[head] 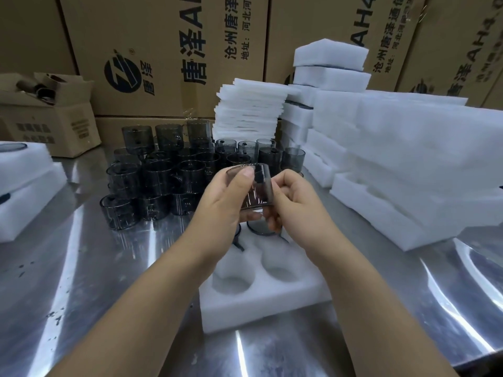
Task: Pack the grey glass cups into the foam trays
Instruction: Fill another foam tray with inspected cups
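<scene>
Both hands hold one grey glass cup (258, 187) in the air above the far end of a white foam tray (261, 303). My left hand (221, 205) grips its left side, thumb on the rim. My right hand (295, 198) pinches its right side, where its handle is hidden. The tray lies on the steel table in front of me with two empty round wells near me. Another grey cup (260, 229) sits in a far well, partly hidden by my hands. Several more grey cups (163, 172) stand stacked behind.
Stacks of white foam trays (408, 164) fill the right side, thin foam sheets (250, 110) are piled behind the cups, and more foam (24, 186) lies at the left edge. Cardboard boxes (163, 50) wall the back. Bare steel table (81, 281) spreads at the front left.
</scene>
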